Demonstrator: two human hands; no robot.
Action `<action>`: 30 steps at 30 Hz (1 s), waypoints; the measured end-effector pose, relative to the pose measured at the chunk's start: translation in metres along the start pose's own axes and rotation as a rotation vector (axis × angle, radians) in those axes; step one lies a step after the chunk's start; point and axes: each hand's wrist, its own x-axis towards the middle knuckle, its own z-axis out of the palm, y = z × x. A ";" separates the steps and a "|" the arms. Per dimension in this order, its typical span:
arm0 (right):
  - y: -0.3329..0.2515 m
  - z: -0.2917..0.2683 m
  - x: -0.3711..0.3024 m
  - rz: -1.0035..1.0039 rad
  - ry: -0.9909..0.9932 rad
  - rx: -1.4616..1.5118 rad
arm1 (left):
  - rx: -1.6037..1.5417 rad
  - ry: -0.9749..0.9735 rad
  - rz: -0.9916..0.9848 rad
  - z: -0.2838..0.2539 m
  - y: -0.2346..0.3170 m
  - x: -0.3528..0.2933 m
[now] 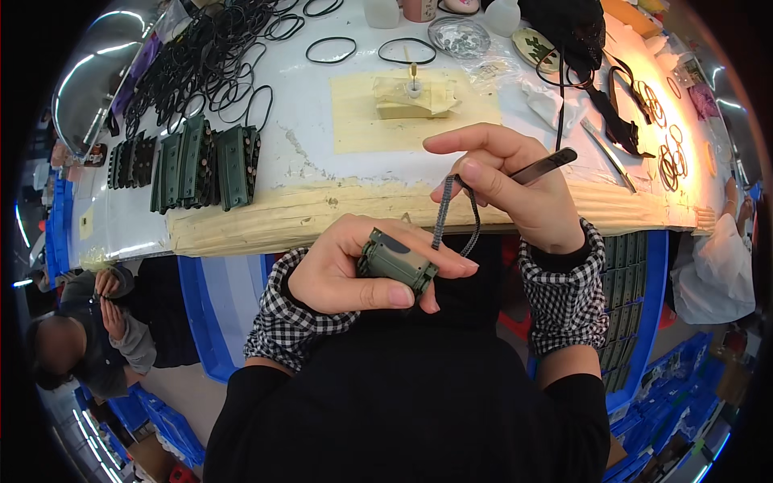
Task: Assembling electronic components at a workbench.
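Note:
My left hand is closed around a small green box-shaped part, its thumb on the near side and the fingers beneath and beyond. A grey-black braided cord rises from the part's right end in a loop. The top of that loop is at the fingers of my right hand, which pinches it between thumb and fingers, the index finger stretched out to the left. Dark metal tweezers also lie in my right hand, their wide end sticking out to the right. The tweezer tips are hidden.
Several green parts stand in rows on the table's left, before a heap of black cord loops. Ahead sits a taped yellowish block. A silver tool lies right. Blue bins flank me; another person is at left.

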 end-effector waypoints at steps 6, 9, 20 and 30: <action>-0.004 0.001 0.002 -0.123 0.015 -0.154 | -0.081 0.001 0.030 -0.006 -0.001 0.000; -0.008 0.006 -0.001 -0.272 0.047 -0.415 | -0.140 0.068 0.021 -0.017 -0.003 -0.001; -0.014 0.016 0.000 -0.287 0.038 -0.578 | -0.167 0.297 0.011 -0.014 0.010 -0.004; 0.012 0.021 0.003 -0.101 0.135 -0.119 | -0.370 0.349 0.223 -0.017 0.006 -0.014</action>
